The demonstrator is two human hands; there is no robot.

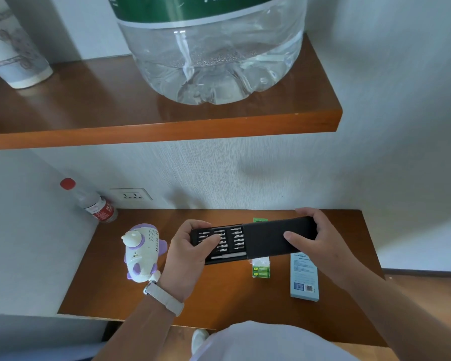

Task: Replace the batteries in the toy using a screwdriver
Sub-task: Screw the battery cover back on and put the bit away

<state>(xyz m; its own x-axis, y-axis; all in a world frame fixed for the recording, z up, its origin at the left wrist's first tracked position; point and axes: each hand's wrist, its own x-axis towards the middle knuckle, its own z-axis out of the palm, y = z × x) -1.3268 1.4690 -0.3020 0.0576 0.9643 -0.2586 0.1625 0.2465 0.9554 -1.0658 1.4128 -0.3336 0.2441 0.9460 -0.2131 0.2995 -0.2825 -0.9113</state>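
A black screwdriver kit (266, 237) hangs above the wooden table (245, 303), its inner tray (225, 243) slid partway out to the left, showing rows of bits and a silver driver handle. My left hand (190, 252) grips the tray's left end, thumb on top of the bits. My right hand (320, 238) holds the black sleeve, fingers curled over its far edge. A white and purple toy (142, 252) lies on the table to the left. A green pack of batteries (261, 269) lies under the kit.
A pale blue box (304, 278) lies on the table to the right. A small bottle with a red cap (94, 203) leans in the back left corner by a wall socket (132, 195). A shelf above carries a large water jug (214, 50) and a vase (11, 45).
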